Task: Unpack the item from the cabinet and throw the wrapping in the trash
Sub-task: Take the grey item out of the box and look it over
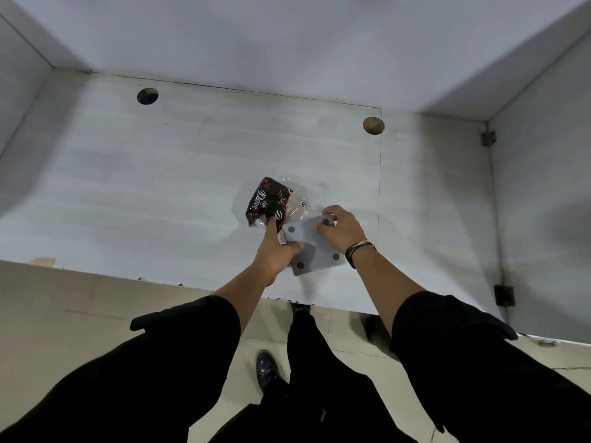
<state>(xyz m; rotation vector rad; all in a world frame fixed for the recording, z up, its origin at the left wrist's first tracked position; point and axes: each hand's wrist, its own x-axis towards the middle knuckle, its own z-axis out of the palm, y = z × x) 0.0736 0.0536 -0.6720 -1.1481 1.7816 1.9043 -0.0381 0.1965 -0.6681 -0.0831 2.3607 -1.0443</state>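
Grey cabinet shelf [160, 174] under both hands, flat stiff grey plate [315, 247] pinned beneath right hand [343, 230] fingers, left hand [276, 251] pinching crinkly light wrapper [270, 201] just beyond it, probably slippery, best taken at bunched edge.

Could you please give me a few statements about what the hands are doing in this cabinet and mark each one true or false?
1. The left hand touches the dark wrapper. True.
2. The right hand rests on the grey square plate. True.
3. The grey square plate has no marks on it. False: it shows a dark dot near each corner.
4. The wrapper lies on the tiled floor. False: it is over the cabinet shelf.
5. The right wrist wears a wristband. True.
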